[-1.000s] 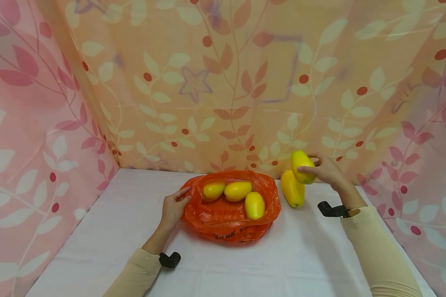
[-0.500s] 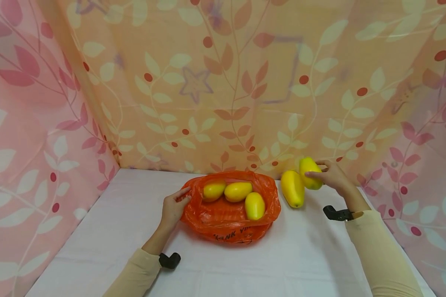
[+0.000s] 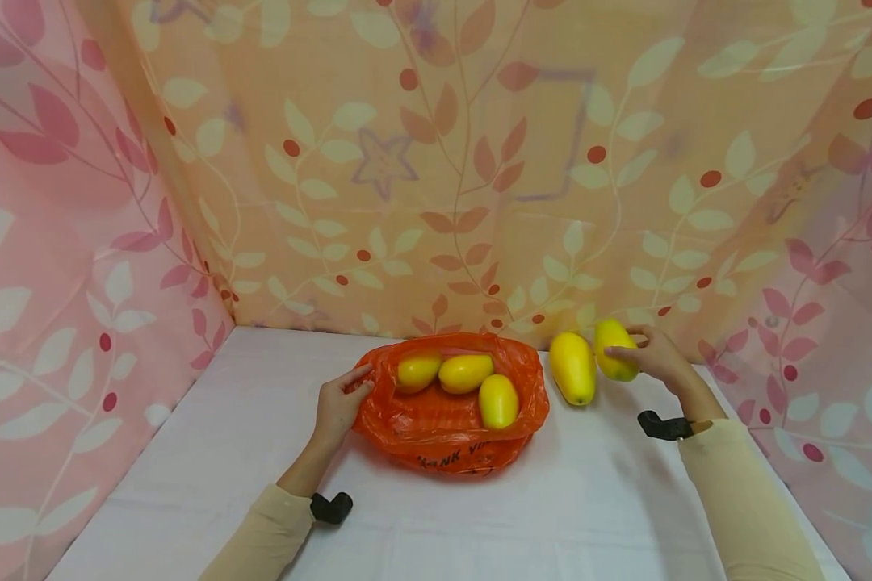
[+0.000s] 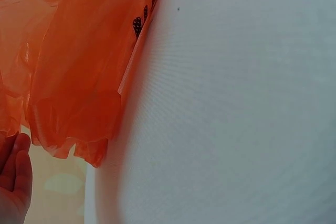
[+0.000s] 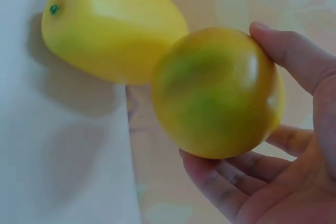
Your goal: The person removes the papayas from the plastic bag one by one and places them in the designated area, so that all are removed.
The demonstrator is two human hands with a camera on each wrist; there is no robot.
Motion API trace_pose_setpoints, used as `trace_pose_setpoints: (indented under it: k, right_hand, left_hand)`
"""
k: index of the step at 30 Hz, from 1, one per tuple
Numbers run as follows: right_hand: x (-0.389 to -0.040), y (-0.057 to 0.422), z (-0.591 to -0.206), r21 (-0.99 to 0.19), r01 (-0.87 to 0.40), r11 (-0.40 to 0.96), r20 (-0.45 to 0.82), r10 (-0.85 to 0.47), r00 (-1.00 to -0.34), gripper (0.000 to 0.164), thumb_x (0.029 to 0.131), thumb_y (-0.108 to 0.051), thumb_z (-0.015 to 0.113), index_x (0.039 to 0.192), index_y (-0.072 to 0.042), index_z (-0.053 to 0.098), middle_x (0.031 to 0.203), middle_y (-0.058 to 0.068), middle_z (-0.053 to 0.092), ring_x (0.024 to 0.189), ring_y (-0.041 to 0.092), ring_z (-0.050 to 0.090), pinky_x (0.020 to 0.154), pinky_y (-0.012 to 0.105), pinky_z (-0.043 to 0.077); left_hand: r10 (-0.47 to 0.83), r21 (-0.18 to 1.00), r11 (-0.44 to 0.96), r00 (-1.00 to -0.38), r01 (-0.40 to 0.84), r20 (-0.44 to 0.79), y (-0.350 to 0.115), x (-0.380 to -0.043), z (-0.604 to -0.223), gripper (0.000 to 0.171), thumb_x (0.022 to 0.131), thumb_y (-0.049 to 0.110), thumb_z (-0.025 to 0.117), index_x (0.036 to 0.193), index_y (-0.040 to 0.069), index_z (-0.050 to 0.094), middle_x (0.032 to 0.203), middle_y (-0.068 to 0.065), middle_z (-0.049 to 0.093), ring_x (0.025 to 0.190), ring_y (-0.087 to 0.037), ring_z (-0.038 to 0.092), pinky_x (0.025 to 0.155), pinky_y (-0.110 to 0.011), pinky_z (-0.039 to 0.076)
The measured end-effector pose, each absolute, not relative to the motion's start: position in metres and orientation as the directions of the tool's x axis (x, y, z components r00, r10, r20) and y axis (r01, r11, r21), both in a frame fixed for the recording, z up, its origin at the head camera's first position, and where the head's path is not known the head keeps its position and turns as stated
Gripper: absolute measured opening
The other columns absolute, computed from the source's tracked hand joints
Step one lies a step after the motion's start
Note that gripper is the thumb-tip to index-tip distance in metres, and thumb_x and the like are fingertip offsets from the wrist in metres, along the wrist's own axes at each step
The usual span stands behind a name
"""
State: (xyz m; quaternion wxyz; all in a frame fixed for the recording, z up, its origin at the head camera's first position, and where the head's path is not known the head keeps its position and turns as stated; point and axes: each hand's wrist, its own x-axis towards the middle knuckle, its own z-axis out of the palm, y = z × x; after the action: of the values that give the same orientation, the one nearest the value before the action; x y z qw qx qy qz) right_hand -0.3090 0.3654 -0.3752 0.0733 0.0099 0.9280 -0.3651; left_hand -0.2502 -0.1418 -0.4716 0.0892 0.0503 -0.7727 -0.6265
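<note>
My right hand (image 3: 657,353) grips a yellow mango (image 3: 614,350) at the back right, thumb on one side and fingers on the other. In the right wrist view its rounded end, with a green blush, faces the camera. Just left of it a second mango (image 3: 572,368) lies on the table, a small green stem nub at one end in the right wrist view. An orange plastic bag (image 3: 443,461) stands with its mouth spread, three mangoes (image 3: 498,402) inside. At the bag's left rim, my left hand (image 3: 339,410) pinches the plastic between thumb and fingers.
The table (image 3: 436,532) has a white cover. A leaf-patterned curtain (image 3: 465,161) rises along its back edge, with pink patterned sheets (image 3: 80,323) at both sides. Black lettering marks the bag's front.
My right hand has carried its mango down and to the right, from above the lying mango to beside it. The left hand and bag have stayed in place.
</note>
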Motion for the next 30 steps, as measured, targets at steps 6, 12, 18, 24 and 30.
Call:
trace_pose_setpoints:
  k: [6, 12, 18, 24, 30]
  right_hand:
    - [-0.31, 0.373, -0.383, -0.687, 0.069, 0.723, -0.138, -0.036, -0.99, 0.088, 0.09, -0.053, 0.062, 0.148, 0.004, 0.028, 0.134, 0.031, 0.046, 0.109, 0.037, 0.054, 0.088, 0.037, 0.054]
    - [-0.311, 0.378, -0.394, -0.698, 0.083, 0.712, -0.142, -0.024, -0.99, 0.086, 0.089, -0.052, 0.064, 0.145, 0.004, 0.032, 0.131, 0.03, 0.046, 0.105, 0.033, 0.055, 0.08, 0.027, 0.053]
    - [-0.313, 0.38, -0.403, -0.697, 0.13, 0.705, -0.187, -0.004, -0.982, 0.083, 0.089, -0.051, 0.065, 0.142, 0.004, 0.033, 0.133, 0.029, 0.042, 0.108, 0.036, 0.051, 0.085, 0.034, 0.053]
    - [-0.314, 0.381, -0.412, -0.673, 0.175, 0.718, -0.229, 0.023, -0.973, 0.085, 0.088, -0.052, 0.066, 0.141, 0.005, 0.032, 0.134, 0.032, 0.04, 0.112, 0.043, 0.046, 0.098, 0.052, 0.048]
    - [-0.315, 0.381, -0.421, -0.643, 0.209, 0.737, -0.255, 0.051, -0.966, 0.087, 0.089, -0.048, 0.066, 0.144, 0.006, 0.027, 0.139, 0.035, 0.035, 0.117, 0.047, 0.039, 0.106, 0.063, 0.037]
  left_hand:
    - [-0.192, 0.977, 0.213, -0.979, 0.032, 0.073, -0.142, -0.252, -0.473, 0.035, 0.092, 0.012, 0.064, 0.127, 0.005, 0.065, 0.133, -0.016, 0.062, 0.131, -0.029, 0.053, 0.099, -0.035, 0.051]
    - [-0.188, 0.978, 0.207, -0.98, 0.023, 0.063, -0.142, -0.253, -0.474, 0.035, 0.092, 0.01, 0.064, 0.127, 0.004, 0.065, 0.133, -0.017, 0.061, 0.132, -0.029, 0.052, 0.1, -0.038, 0.05]
    - [-0.181, 0.981, 0.193, -0.982, 0.013, 0.048, -0.142, -0.251, -0.473, 0.036, 0.093, 0.01, 0.064, 0.128, 0.004, 0.064, 0.134, -0.018, 0.06, 0.131, -0.03, 0.052, 0.099, -0.036, 0.05]
    - [-0.183, 0.979, 0.202, -0.981, 0.023, 0.061, -0.143, -0.252, -0.473, 0.036, 0.093, 0.01, 0.064, 0.128, 0.004, 0.064, 0.133, -0.018, 0.061, 0.131, -0.03, 0.052, 0.1, -0.036, 0.05]
    - [-0.189, 0.98, 0.197, -0.981, 0.005, 0.043, -0.143, -0.252, -0.474, 0.036, 0.093, 0.011, 0.064, 0.128, 0.004, 0.064, 0.134, -0.017, 0.061, 0.131, -0.029, 0.052, 0.101, -0.037, 0.049]
